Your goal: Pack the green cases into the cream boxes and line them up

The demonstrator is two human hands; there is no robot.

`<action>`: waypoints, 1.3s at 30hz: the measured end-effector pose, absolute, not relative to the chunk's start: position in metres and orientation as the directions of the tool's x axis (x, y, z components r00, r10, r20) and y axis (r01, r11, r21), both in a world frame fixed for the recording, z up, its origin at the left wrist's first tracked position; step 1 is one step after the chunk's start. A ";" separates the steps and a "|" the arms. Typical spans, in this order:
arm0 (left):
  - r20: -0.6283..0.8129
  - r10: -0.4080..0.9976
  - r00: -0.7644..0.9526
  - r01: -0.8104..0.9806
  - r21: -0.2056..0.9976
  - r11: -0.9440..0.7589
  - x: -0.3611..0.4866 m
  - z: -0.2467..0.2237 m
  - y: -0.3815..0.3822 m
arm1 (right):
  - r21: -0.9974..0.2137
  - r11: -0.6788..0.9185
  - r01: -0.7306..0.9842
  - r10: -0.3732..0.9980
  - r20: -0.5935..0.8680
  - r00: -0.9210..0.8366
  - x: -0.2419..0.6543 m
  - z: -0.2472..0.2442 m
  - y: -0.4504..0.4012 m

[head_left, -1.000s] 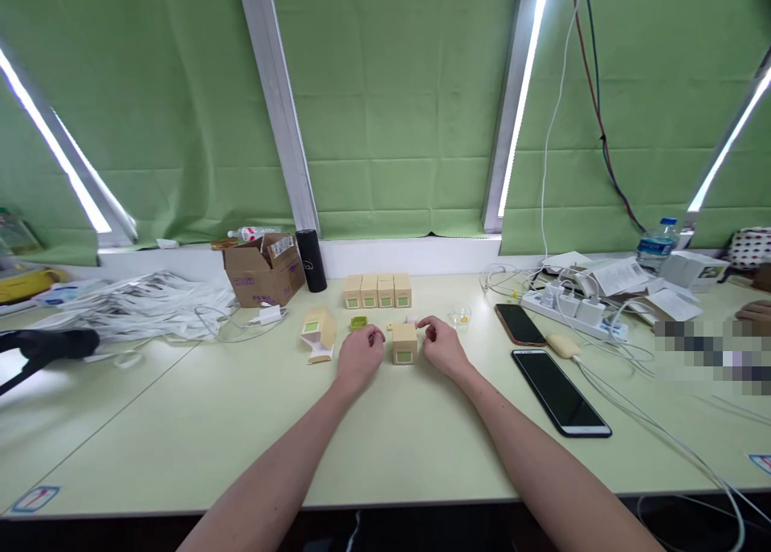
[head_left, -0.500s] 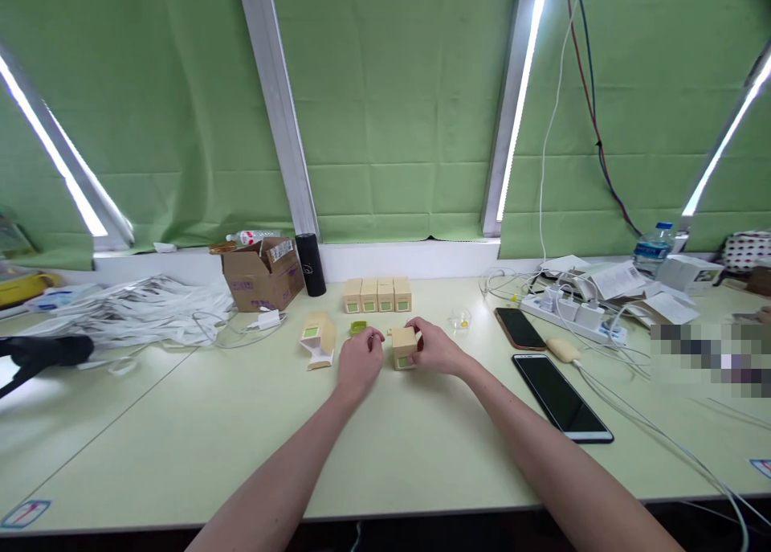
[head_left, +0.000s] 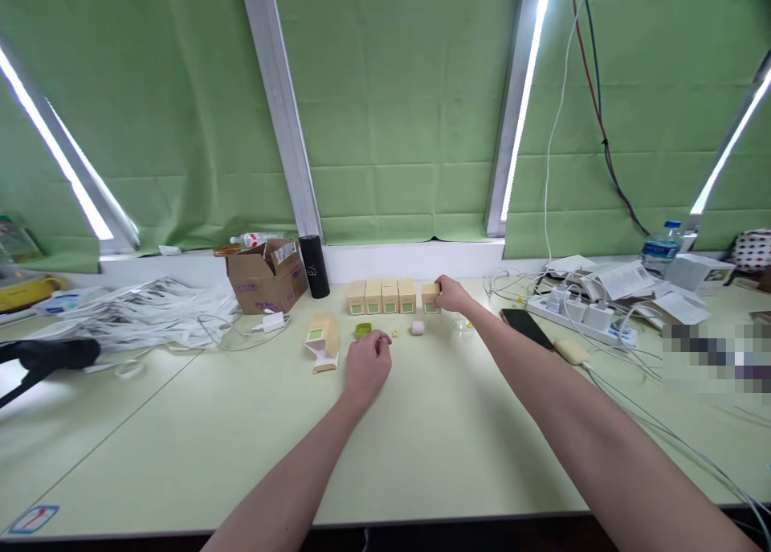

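Note:
My right hand (head_left: pixel 453 295) grips a small kraft box (head_left: pixel 430 298) at the right end of a row of similar boxes (head_left: pixel 381 296), with a narrow gap between. Resting on the table, my left hand (head_left: pixel 369 363) has its fingers curled in; whether they hold anything is hidden. Just beyond it lie a small green container (head_left: pixel 362 329) and a tiny yellowish piece (head_left: pixel 394 333). A pale pink cylinder (head_left: pixel 418 327) stands between the hands. To the left, an opened kraft box (head_left: pixel 323 341) lies with its flap out. Clear plastic pieces (head_left: pixel 463 325) are near my right forearm.
At the back left are a cardboard box (head_left: pixel 268 277), a black cylinder (head_left: pixel 314 266) and a heap of white strips (head_left: pixel 144 315). On the right lie a dark phone (head_left: pixel 526 328), a power strip (head_left: pixel 581 321), cables and papers. My right forearm covers part of that side.
My right hand has carried the small box away and to the right, beside the row. The pink cylinder now shows. My left hand has barely moved.

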State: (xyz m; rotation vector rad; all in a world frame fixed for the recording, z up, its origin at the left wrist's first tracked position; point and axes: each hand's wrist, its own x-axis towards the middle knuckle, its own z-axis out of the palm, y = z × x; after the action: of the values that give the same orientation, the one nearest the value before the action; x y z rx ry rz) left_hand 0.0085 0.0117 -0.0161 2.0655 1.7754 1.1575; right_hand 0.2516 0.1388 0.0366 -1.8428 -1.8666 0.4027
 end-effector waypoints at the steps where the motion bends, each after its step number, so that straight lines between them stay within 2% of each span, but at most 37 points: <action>1: 0.441 0.897 -0.010 0.759 0.588 -0.281 0.008 -0.017 0.012 | -0.508 0.042 0.860 0.993 0.119 0.022 0.248 0.033 0.141; 4: 0.451 0.892 0.010 0.754 0.583 -0.304 0.009 -0.018 0.011 | -0.446 0.043 0.894 0.993 0.116 0.011 0.238 0.021 0.140; 11: 0.447 0.894 0.020 0.750 0.585 -0.309 0.011 -0.019 0.013 | -0.271 0.039 0.962 0.977 0.212 0.020 0.232 0.006 0.118; 17: 0.442 0.897 0.032 0.738 0.594 -0.319 0.013 -0.020 0.012 | -0.151 0.110 0.982 0.980 0.180 -0.083 0.233 0.005 0.110; 34: 0.419 0.907 0.040 0.754 0.583 -0.303 0.014 -0.019 0.011 | -0.134 0.070 0.989 0.995 0.080 -0.059 0.222 0.004 0.151; 39: 0.416 0.907 0.061 0.763 0.566 -0.311 0.013 -0.021 0.012 | -0.156 0.072 0.985 0.993 0.106 -0.056 0.220 0.005 0.147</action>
State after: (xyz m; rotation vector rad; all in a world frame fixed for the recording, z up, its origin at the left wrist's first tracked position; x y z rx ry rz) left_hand 0.0133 0.0118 -0.0207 2.1359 1.7120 1.0853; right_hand 0.2203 0.1470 0.0052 -2.0212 -2.1569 0.0608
